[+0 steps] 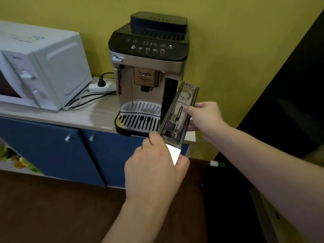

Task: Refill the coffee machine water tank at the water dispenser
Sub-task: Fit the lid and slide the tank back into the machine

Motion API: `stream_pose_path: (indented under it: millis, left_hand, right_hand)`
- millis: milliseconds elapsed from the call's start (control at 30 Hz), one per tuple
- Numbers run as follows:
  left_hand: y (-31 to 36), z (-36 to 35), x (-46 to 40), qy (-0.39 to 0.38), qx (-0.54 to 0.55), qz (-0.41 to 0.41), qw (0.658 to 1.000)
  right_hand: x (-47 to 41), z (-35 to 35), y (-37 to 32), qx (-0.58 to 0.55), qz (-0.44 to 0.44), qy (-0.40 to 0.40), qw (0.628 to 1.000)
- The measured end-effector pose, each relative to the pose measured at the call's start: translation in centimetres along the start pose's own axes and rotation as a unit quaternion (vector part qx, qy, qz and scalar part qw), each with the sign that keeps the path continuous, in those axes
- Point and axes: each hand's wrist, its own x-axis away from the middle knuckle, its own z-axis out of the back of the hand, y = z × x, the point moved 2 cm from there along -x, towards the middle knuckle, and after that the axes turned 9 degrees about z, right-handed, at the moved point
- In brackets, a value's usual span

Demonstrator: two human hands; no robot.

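Head view, the only one, showed the coffee machine standing at centre top of the frame on a pale counter over blue cupboard doors, with a white microwave at the upper left. The tank, a narrow clear box, sat just right of centre, its long axis slanting from the lower left up to the upper right, the far end leaning away from the dark slot on the machine's right flank. From where things lay, it looked drawn out of that slot, or very nearly; whether its far end touched the machine I could not tell.

Both hands had it. The left hand was curled around the near, lower end, fingers closed on the pale front panel. The right hand was clamped on the right-hand long wall about midway, thumb over the top rim. The left hand lay nearer the viewer, the right nearer the machine.

No dispenser was in view. My guess was that carrying the tank off would call for levelling it and pulling it toward the lower right.
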Motion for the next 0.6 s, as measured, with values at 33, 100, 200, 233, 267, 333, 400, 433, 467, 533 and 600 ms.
stream_pose_path:
  millis: [33, 100, 200, 233, 267, 333, 400, 433, 467, 533, 600]
  left_hand:
    - [0.1, 0.1, -0.2, -0.006, 0.000, 0.003, 1.000]
    - [0.3, 0.5, -0.3, -0.007, -0.002, 0.010, 1.000]
    - [0.3, 1.1, -0.2, -0.010, 0.005, 0.021, 1.000]
    - [0.3, 1.2, -0.4, -0.010, 0.009, 0.029, 0.999]
    - [0.2, 1.3, -0.7, -0.008, 0.013, 0.038, 0.999]
    - [0.4, 1.5, -1.4, -0.003, 0.020, 0.051, 0.998]
    - [0.8, 1.5, -2.1, 0.005, 0.017, 0.050, 0.999]
    - [1.0, 1.5, -2.5, 0.009, 0.010, 0.046, 0.999]
    - [1.2, 1.4, -2.8, 0.012, 0.004, 0.042, 0.999]
    - [1.5, 1.1, -3.5, 0.016, -0.005, 0.040, 0.999]
    - [1.8, 0.8, -4.1, 0.018, -0.019, 0.038, 0.999]
  right_hand:
    - [0.1, 0.0, -0.2, -0.005, -0.003, -0.002, 1.000]
    - [0.2, -0.1, -0.7, -0.010, -0.001, -0.014, 1.000]
    - [0.2, -0.9, -1.9, -0.002, 0.001, -0.049, 0.999]
    - [0.1, -1.1, -2.4, 0.000, 0.000, -0.057, 0.998]
    - [-0.2, -1.3, -2.7, 0.007, -0.001, -0.061, 0.998]
    - [-0.6, -1.6, -3.6, 0.023, -0.005, -0.062, 0.998]
    - [-1.4, -2.0, -4.1, 0.045, -0.009, -0.073, 0.996]
    - [-1.8, -2.1, -4.3, 0.053, -0.011, -0.077, 0.996]
    - [-2.2, -2.2, -4.2, 0.060, -0.013, -0.079, 0.995]
    - [-2.9, -2.3, -4.2, 0.063, -0.018, -0.079, 0.995]
    - [-3.5, -2.3, -4.3, 0.057, -0.020, -0.078, 0.995]
